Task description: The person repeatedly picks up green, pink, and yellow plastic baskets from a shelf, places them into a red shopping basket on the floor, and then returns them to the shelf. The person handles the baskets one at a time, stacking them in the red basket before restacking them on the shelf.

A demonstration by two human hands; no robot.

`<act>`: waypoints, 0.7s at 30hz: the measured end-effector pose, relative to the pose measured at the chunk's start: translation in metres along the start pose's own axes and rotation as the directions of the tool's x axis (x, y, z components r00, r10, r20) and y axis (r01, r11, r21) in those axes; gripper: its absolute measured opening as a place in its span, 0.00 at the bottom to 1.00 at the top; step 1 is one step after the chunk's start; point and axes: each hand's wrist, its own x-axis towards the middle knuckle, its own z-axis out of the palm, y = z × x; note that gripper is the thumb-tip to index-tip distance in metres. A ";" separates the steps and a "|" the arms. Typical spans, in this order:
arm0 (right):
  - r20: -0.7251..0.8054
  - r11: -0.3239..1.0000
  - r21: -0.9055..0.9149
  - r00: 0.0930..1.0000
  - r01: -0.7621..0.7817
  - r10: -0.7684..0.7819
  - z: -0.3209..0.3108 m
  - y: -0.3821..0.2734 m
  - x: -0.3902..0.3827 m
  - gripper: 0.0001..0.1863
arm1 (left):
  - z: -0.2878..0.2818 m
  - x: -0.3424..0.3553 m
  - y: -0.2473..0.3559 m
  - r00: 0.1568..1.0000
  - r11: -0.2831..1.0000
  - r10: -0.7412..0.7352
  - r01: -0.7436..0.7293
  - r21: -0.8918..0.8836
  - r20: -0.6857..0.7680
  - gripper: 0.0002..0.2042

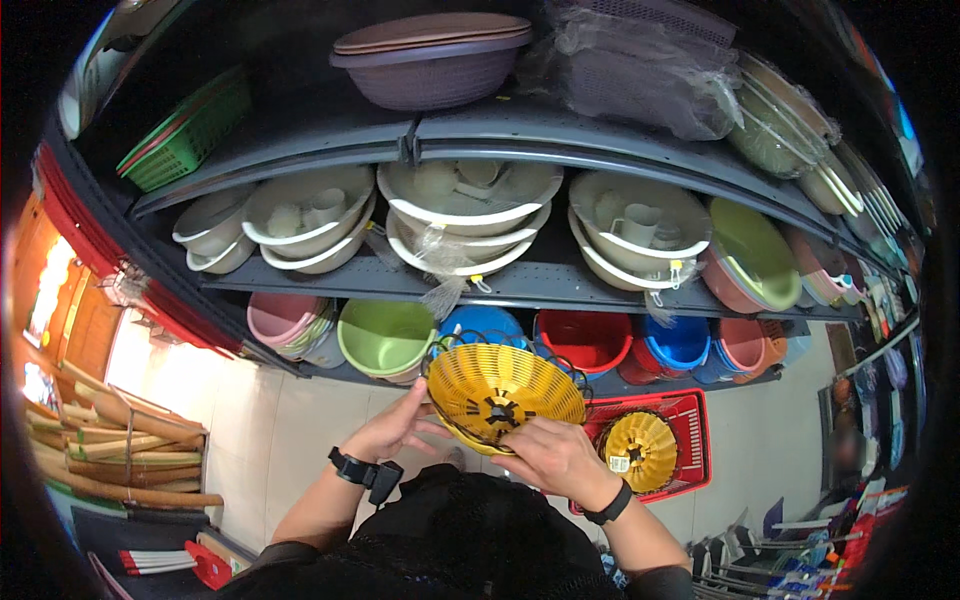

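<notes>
The left hand (pixel 398 424) stood spread at the left rim of the yellow basket (pixel 500 380), which was tilted in mid-air; the right hand (pixel 560 458) pinched its near right rim. Light, even support seemed best, clear of the red shopping basket (pixel 694 440).

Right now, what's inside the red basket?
In the red basket: a yellow woven basket, white label on it. Anything beneath it, or behind the right hand, is covered.
</notes>
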 end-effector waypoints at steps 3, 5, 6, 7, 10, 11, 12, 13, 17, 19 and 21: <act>0.074 0.990 0.068 0.989 0.121 -0.126 0.008 -0.004 0.021 0.12 | -0.014 -0.033 0.000 0.994 0.999 0.009 -0.014 -0.047 -0.113 0.43; 0.106 0.979 0.090 0.975 0.185 -0.194 0.015 -0.009 0.030 0.12 | -0.028 -0.047 -0.011 0.988 0.991 0.026 -0.045 -0.123 -0.154 0.38; 0.118 0.977 0.103 0.973 0.188 -0.199 0.019 -0.010 0.033 0.11 | -0.034 -0.055 -0.013 0.988 0.985 0.039 -0.062 -0.158 -0.150 0.35; 0.128 0.975 0.116 0.970 0.190 -0.204 0.024 -0.012 0.036 0.11 | -0.040 -0.064 -0.016 0.988 0.978 0.052 -0.079 -0.192 -0.144 0.31; 0.117 0.962 0.124 0.959 0.244 -0.258 0.028 -0.024 0.053 0.11 | -0.053 -0.089 -0.024 0.985 0.945 0.118 -0.151 -0.291 -0.128 0.26; 0.104 0.956 0.122 0.954 0.268 -0.281 0.026 -0.030 0.059 0.11 | -0.054 -0.097 -0.023 0.982 0.931 0.142 -0.175 -0.321 -0.122 0.25; 0.102 0.952 0.126 0.951 0.278 -0.291 0.020 -0.035 0.067 0.13 | -0.050 -0.106 -0.015 0.968 0.911 0.198 -0.239 -0.335 -0.153 0.25; 0.051 0.954 0.119 0.958 0.274 -0.282 0.013 -0.042 0.075 0.15 | -0.052 -0.113 -0.012 0.950 0.898 0.233 -0.293 -0.328 -0.208 0.26; -0.191 0.971 0.131 0.966 0.200 -0.173 -0.004 -0.044 0.087 0.12 | -0.073 -0.161 0.007 0.854 0.818 0.369 -0.485 -0.309 -0.366 0.27; -0.484 0.980 0.188 0.862 -0.071 0.155 -0.003 -0.032 0.077 0.05 | -0.091 -0.179 0.035 0.788 0.751 0.464 -0.592 -0.294 -0.403 0.27; -0.551 0.943 0.198 0.765 -0.268 0.333 0.005 -0.022 0.078 0.06 | -0.114 -0.188 0.062 0.696 0.683 0.576 -0.698 -0.215 -0.429 0.27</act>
